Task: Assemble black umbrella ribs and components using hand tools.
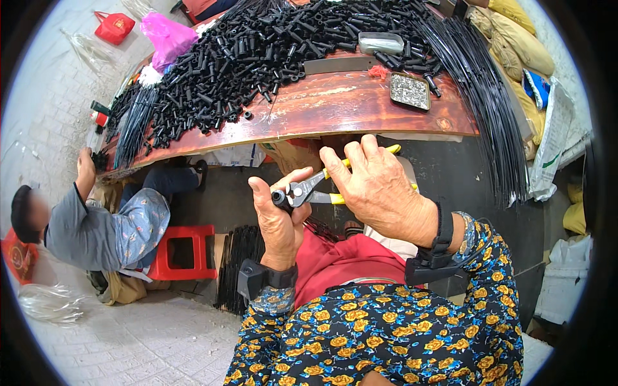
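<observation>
My left hand (277,225) is closed around a small black tubular fitting (281,199), its round open end facing out between thumb and fingers. In my right hand (383,190) is a pair of pliers (314,188) with grey metal jaws and yellow grips. The jaws are at the black fitting, just beside my left fingers. How far they are closed on it is hard to see. Both hands are above my lap, in front of the near edge of the wooden table (347,103).
A heap of black tubular fittings (238,71) covers much of the table. Near it are a tray of small metal pieces (410,91), a clear box (380,43) and a flat metal bar (338,66). Long black rods (483,96) overhang at right. Another person (96,225) sits left on a red stool (183,251).
</observation>
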`<state>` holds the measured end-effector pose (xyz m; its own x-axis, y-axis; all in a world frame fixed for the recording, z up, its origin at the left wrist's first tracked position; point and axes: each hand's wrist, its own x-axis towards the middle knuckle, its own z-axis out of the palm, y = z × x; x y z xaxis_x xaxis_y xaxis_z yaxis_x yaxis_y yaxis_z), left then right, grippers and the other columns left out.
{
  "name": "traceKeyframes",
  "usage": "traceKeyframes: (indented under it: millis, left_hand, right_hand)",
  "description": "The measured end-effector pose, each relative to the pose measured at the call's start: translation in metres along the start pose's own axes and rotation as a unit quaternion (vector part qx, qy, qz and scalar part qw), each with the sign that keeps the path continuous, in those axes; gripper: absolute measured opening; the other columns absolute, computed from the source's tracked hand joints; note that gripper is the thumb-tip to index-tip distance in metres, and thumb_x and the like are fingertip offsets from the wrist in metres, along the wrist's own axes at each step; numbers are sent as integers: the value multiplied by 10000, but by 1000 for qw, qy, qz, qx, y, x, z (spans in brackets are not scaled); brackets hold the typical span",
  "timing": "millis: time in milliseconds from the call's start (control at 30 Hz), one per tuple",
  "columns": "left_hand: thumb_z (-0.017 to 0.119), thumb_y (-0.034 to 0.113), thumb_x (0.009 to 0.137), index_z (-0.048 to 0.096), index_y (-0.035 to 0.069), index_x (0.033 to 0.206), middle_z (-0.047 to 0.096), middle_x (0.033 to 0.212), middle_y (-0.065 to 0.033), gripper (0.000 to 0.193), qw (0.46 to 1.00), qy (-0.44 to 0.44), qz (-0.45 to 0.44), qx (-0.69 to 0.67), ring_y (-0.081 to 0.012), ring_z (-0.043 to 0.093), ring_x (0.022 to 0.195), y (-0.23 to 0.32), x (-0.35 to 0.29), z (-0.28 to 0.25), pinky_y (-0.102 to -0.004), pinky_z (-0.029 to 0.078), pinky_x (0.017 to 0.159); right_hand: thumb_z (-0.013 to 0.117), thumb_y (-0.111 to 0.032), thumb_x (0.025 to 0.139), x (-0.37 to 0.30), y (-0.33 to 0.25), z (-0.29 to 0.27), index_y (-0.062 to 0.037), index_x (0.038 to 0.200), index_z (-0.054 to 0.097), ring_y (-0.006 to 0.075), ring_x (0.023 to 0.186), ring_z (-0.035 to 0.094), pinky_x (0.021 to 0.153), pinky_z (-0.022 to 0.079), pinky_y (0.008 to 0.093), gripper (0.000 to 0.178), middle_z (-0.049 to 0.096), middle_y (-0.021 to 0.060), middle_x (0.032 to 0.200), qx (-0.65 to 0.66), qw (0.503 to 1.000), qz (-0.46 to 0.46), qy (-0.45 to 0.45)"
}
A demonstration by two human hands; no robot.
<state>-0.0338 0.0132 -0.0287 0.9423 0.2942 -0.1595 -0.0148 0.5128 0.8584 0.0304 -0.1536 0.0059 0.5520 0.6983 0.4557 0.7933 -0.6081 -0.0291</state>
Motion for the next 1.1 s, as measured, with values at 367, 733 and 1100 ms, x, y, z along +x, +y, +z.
traceKeyframes:
  millis: [367,733,1100]
  left_hand:
    - [353,719,897,681,-51,1008,472,582,51,844,1000,7,8,13,-38,294,434,0,-3,4,-207,226,414]
    - [338,780,853,634,-48,1091,423,509,31,911,999,33,9,16,-63,294,423,3,-7,-1,-230,221,423]
    - [318,761,870,667,-44,1061,395,504,44,898,1000,-25,-2,10,-56,272,429,2,-6,-6,-223,211,427]
  right_hand:
    - [644,-129,730,2,1,-5,-42,935,557,261,772,554,600,493,345,239,522,95,789,22,1000,-8,-17]
    - [667,-48,677,-8,-6,4,-35,1066,506,306,849,543,677,501,385,422,519,130,852,145,989,21,-26]
    - [695,-152,708,-4,5,-10,-62,827,547,244,729,603,572,499,366,210,548,89,791,34,995,-13,-92]
